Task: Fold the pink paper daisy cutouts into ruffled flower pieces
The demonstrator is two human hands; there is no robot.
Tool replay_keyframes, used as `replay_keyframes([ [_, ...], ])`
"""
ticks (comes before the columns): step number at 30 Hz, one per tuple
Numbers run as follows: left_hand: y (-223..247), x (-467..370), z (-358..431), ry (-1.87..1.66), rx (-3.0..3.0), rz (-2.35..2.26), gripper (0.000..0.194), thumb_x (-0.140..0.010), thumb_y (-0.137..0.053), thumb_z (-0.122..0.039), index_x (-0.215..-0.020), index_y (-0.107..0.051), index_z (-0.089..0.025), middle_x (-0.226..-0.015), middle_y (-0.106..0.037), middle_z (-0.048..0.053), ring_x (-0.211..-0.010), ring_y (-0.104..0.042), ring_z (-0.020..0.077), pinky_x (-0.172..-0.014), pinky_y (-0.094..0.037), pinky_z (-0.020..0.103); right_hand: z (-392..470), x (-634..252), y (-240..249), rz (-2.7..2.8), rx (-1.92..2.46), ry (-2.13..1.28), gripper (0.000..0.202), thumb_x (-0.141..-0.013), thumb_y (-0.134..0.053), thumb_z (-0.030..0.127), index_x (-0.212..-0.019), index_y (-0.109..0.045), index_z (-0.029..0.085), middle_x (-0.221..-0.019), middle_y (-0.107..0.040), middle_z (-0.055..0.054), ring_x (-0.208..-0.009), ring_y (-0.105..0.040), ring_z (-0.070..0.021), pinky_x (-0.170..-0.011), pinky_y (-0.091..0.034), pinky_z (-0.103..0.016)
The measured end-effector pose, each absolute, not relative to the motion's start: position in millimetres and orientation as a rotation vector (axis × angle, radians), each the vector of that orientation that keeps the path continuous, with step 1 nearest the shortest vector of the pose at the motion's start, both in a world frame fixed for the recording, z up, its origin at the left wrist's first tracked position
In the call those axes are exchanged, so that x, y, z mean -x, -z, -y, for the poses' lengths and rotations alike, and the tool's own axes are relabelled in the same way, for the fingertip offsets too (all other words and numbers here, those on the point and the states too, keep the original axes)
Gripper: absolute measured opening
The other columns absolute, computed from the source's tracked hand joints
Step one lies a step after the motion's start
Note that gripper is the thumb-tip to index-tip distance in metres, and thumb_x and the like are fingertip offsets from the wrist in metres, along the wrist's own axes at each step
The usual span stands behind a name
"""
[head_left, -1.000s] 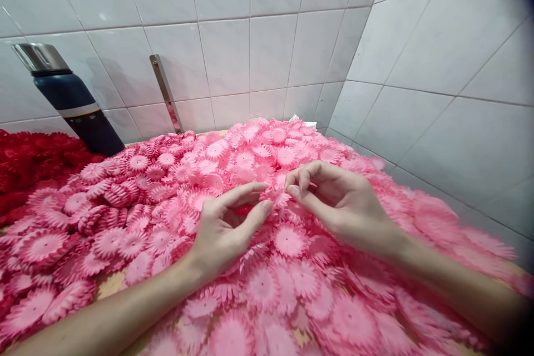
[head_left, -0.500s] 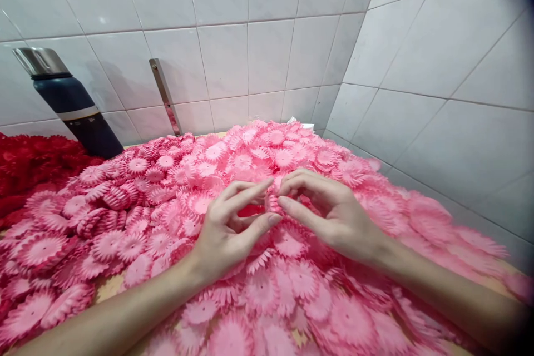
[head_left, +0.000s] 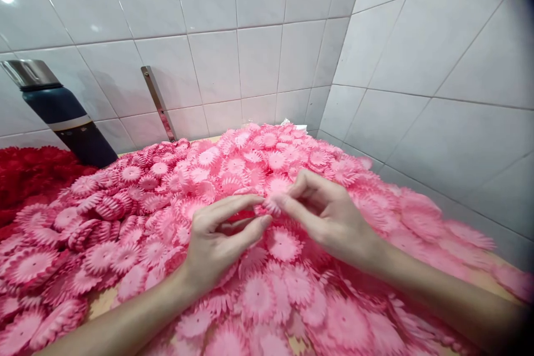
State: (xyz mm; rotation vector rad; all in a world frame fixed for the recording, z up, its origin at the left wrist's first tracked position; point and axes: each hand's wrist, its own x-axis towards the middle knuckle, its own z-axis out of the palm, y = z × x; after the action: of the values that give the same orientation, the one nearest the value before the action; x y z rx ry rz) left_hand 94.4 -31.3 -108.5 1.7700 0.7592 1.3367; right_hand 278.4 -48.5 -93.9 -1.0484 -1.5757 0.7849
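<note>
Now your right hand [head_left: 334,217] pinches a little frilly pink flower [head_left: 272,207] over the pink pile [head_left: 283,243]. Your left hand [head_left: 219,236] is at the flower's left side, thumb and finger apart; I can't tell if it grips too.

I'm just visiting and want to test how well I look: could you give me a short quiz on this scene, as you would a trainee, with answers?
1. True or false: in the picture, the dark blue bottle is left of the metal strip.
2. What colour is the pile just left of the bottle's base? a) green b) red c) white
3. What is between the fingertips of the left hand and the right hand?

Key:
1. True.
2. b) red.
3. A pink frilled piece.
</note>
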Motion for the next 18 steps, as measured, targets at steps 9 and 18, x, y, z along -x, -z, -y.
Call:
replay_keyframes([
  [9,107,-96,25,-1.255,-1.547,-0.89,0.031,-0.076,-0.076,-0.024,-0.107,-0.073,-0.021,-0.099,-0.078,0.004,-0.09,-0.074,0.02,-0.082,-0.062,0.028,38,-292,86,1.542,1.12,-0.419,0.015,-0.08,-0.07,0.024,-0.093,-0.062,0.022,-0.097,-0.065,-0.005,-0.092,-0.06,-0.0221,-0.084,-0.045,-0.041],
  [18,104,-96,24,-1.179,-1.456,-0.841,0.027,-0.075,-0.077,-0.021,-0.102,-0.074,-0.019,-0.098,-0.078,0.005,-0.09,-0.075,0.0204,-0.079,-0.062,0.026,48,-281,87,1.709,0.925,-0.718,0.006,-0.084,-0.066,0.021,-0.09,-0.064,0.022,-0.088,-0.066,-0.003,-0.086,-0.063,-0.019,-0.08,-0.051,-0.038],
])
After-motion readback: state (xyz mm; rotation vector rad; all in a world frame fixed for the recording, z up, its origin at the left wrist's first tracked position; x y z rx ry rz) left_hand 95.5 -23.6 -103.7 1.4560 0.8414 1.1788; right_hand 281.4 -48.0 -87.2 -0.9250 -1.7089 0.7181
